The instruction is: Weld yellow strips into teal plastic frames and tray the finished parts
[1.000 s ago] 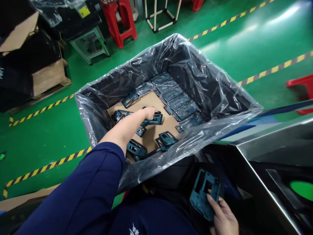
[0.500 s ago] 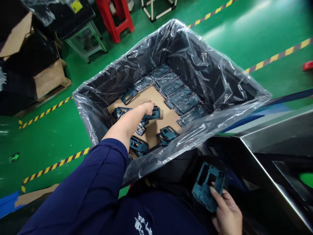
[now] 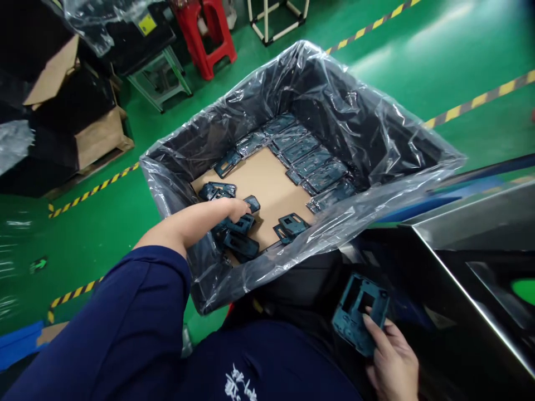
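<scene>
My left hand (image 3: 234,210) reaches into a large box lined with a clear plastic bag (image 3: 334,106). Its fingers are curled over a dark teal plastic part (image 3: 252,203) at the near left of the box floor, among a loose pile of like parts (image 3: 236,236). A brown cardboard sheet (image 3: 271,181) covers the bottom. More teal parts (image 3: 311,161) lie in neat rows along the far and right sides. Low at the right, my right hand (image 3: 393,362) grips a teal plastic frame (image 3: 359,312) with square cut-outs, held above my lap.
A steel machine surface (image 3: 480,234) slopes at the right. On the green floor stand a red stool (image 3: 207,33), a green metal stand (image 3: 161,78) and a white tube frame (image 3: 278,16). Cardboard boxes (image 3: 100,133) are stacked at the left. Yellow-black tape (image 3: 472,106) marks the floor.
My left hand has pulled back from the middle of the box toward the near-left pile, taking the teal part with it. My right hand has kept its frame almost still.
</scene>
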The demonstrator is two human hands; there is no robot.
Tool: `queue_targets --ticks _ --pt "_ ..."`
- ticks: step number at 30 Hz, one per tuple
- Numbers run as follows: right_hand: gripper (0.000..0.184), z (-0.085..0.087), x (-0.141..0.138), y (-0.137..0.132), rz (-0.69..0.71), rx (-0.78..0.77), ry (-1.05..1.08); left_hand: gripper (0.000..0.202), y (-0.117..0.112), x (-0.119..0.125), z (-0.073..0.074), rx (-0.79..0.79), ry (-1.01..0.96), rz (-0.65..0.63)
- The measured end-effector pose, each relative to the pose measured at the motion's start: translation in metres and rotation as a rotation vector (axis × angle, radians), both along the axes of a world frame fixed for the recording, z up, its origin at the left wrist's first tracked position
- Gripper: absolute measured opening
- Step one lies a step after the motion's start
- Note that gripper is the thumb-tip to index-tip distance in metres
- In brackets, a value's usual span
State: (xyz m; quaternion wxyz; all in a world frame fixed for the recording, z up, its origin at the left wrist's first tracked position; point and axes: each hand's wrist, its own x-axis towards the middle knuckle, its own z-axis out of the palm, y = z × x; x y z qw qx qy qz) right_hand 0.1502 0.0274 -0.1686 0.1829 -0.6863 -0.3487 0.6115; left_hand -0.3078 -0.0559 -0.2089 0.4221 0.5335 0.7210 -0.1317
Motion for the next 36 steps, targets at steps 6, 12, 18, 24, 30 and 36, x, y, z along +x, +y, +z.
queue_targets --ticks 6,12,18,24,30,36 --pt "0.054 -0.001 0.003 -0.002 0.03 0.076 -0.015 0.085 -0.012 0.013 -0.014 -0.048 0.081 -0.005" --pt "0.054 0.001 -0.001 -0.003 -0.012 0.041 0.035 0.055 -0.02 0.024 -0.011 -0.031 0.11 0.09" --pt "0.058 0.005 -0.003 -0.006 -0.034 0.015 0.124 0.054 -0.032 0.01 0.028 0.152 0.131 0.308" --pt "0.056 0.028 -0.013 -0.015 0.043 0.164 0.152 0.048 -0.036 0.032 0.114 0.646 -0.372 0.859" --pt "0.044 0.092 -0.031 -0.035 0.243 0.497 0.197 0.021 -0.042 0.139 0.144 0.33 -1.414 1.119" --pt "0.035 0.121 -0.02 -0.06 0.433 0.641 0.192 0.014 -0.036 0.254 0.107 0.066 -1.736 1.097"
